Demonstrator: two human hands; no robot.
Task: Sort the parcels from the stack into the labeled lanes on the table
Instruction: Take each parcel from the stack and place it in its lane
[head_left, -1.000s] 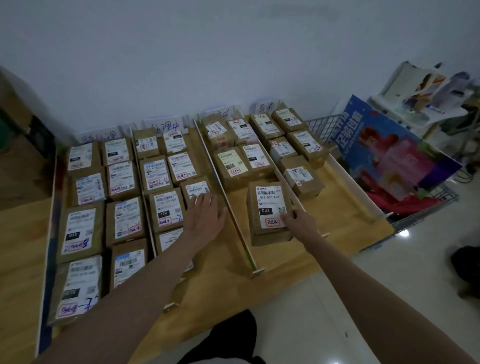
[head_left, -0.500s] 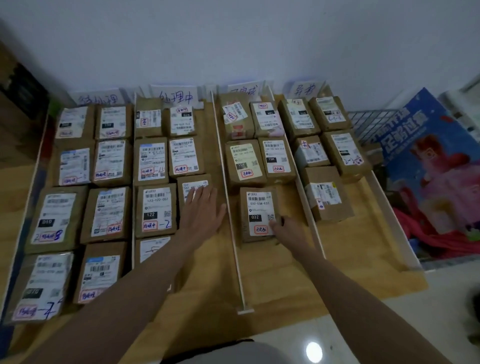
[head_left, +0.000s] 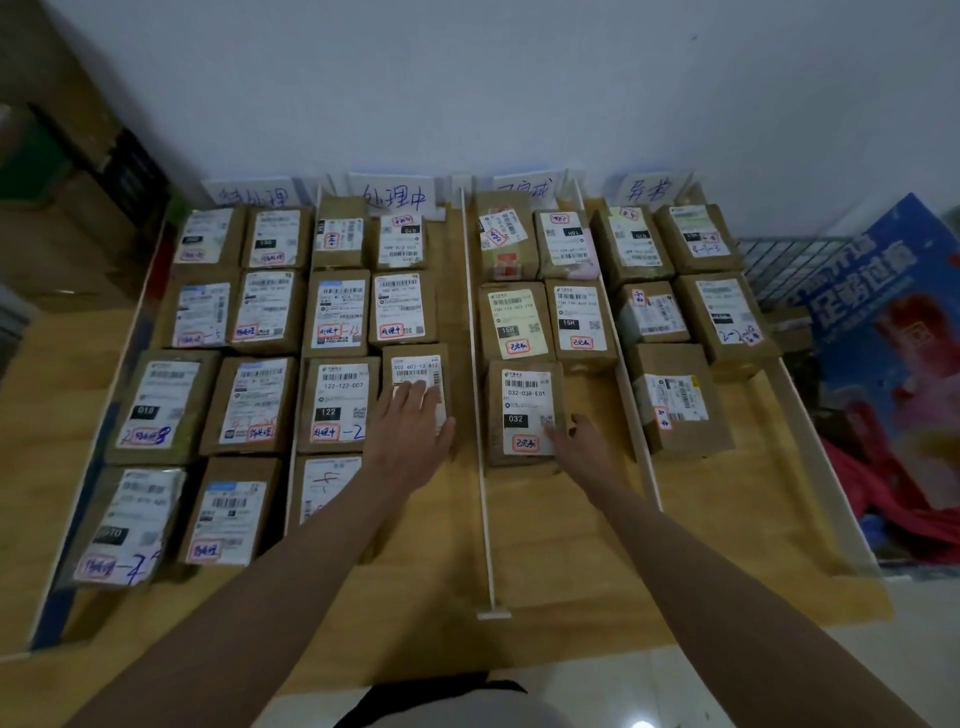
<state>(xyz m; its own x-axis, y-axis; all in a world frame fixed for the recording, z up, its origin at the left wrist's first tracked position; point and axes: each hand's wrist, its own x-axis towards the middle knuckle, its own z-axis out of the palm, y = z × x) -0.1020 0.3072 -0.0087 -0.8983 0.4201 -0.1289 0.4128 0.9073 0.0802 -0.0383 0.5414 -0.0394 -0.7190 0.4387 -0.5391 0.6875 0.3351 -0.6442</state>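
At centre frame, on the wooden table (head_left: 545, 561), I am laying my left hand (head_left: 410, 436) flat, fingers straight, on the label of a brown parcel (head_left: 415, 369) marked 502. That parcel is sitting in the second lane from the left, just left of the long white divider (head_left: 480, 467). My right hand (head_left: 576, 447) is touching the lower right corner of the parcel marked 032 (head_left: 524, 410), fingers curling at its edge; I cannot tell whether they are actually gripping it. This parcel is lying flat in the third lane, just below the two 15H parcels (head_left: 545, 325). Along the top of the frame, handwritten lane cards (head_left: 395, 195) are standing against the wall. At left frame, two columns of labelled parcels (head_left: 208, 395) are filling the first lane. At right frame, a blue poster (head_left: 878, 322) is leaning beside the table.
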